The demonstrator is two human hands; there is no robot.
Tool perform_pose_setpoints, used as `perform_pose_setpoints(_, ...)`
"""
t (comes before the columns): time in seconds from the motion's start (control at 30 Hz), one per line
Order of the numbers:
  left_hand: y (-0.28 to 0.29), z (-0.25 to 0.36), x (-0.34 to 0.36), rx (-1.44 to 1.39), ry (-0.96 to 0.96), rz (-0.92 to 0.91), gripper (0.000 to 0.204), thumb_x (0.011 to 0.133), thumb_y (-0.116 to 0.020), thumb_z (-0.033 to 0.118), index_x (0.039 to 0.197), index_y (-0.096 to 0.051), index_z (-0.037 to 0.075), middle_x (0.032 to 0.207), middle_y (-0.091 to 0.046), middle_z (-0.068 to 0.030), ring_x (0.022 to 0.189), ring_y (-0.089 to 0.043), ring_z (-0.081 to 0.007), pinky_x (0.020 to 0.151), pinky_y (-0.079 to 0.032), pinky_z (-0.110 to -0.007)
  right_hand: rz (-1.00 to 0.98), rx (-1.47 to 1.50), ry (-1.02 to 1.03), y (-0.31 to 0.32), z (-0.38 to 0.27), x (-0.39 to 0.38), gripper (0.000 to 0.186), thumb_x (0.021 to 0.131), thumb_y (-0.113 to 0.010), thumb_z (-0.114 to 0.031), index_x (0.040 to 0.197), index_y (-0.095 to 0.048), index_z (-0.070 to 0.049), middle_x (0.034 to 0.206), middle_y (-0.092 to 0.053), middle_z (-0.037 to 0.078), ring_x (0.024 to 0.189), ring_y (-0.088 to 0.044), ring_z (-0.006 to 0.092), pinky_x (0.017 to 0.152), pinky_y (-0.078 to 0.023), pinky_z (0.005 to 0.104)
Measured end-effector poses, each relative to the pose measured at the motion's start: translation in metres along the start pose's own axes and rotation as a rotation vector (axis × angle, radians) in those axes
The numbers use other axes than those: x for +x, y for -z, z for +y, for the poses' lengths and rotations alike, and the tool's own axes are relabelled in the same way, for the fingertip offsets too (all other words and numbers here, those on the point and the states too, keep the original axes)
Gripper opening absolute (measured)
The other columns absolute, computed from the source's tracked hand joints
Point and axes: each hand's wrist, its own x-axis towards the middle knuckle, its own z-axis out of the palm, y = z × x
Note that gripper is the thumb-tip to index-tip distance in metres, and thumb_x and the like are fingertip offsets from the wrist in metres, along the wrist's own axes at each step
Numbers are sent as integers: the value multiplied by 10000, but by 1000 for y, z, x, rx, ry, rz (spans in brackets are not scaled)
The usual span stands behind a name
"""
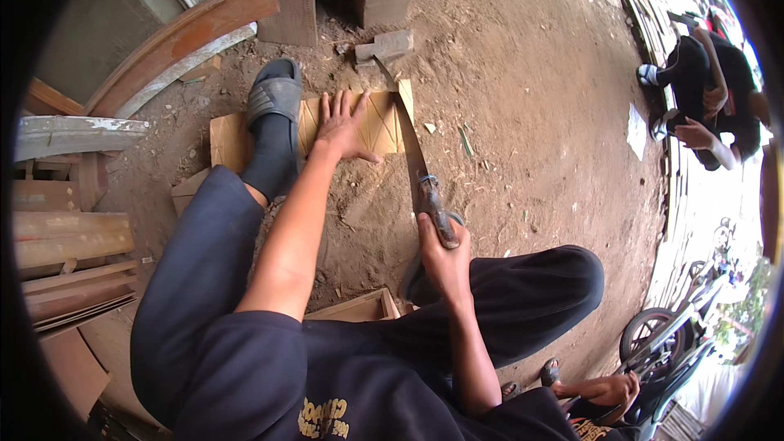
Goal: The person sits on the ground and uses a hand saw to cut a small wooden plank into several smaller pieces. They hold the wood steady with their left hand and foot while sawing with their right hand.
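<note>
Board: the pale wooden board (359, 126), marked with crossing diagonal lines, lies flat on the dirt ground (531, 114) at the far middle of the scene, in front of you.
Left hand: your left hand (343, 126) lies palm down on the board with fingers spread wide, seemingly to pin it against the pull of the blade.
Left arm: it runs nearly straight from your shoulder out to the board, so your weight can lean through it.
Foot: your left foot in a grey sandal (273, 98) also stands on the board, just left of the hand, a second clamp on the same piece.
Saw: the handsaw (412, 155) runs from the board's right edge back toward you, its tip at the far right corner.
Right hand: your right hand (441, 249) is wrapped tight round the saw handle, near your right knee, elbow bent and drawn close.
Block: a grey block (384, 47) sits just beyond the board.
Lumber: stacked planks (69, 253) lie at the left.
Others: a person in black (710, 90) crouches far right; another hand (608, 389) shows near right.
</note>
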Motion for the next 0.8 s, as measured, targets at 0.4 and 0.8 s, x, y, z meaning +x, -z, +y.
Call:
perform_pose_setpoints(0.4, 4, -4, 5, -12, 20, -40, 1479, 477, -781, 749, 1551, 57, 172, 1583, -37, -256, 1475, 29, -395, 1180, 54, -553, 5, -30, 50, -10, 1, 2, 302, 951, -611, -165, 711, -530, 0, 579, -402, -24, 576, -343, 43, 483, -301, 288)
perform_pose_setpoints(0.8, 17, -51, 155, -234, 110, 269, 739, 715, -764, 285, 1357, -485, 48, 1390, -495, -164, 1249, -499, -320, 1044, -424, -394, 68, -10, -19, 3, -4, -33, 286, 913, -671, -145, 718, -524, 3, 535, -469, 67, 536, -371, 43, 453, -330, 300)
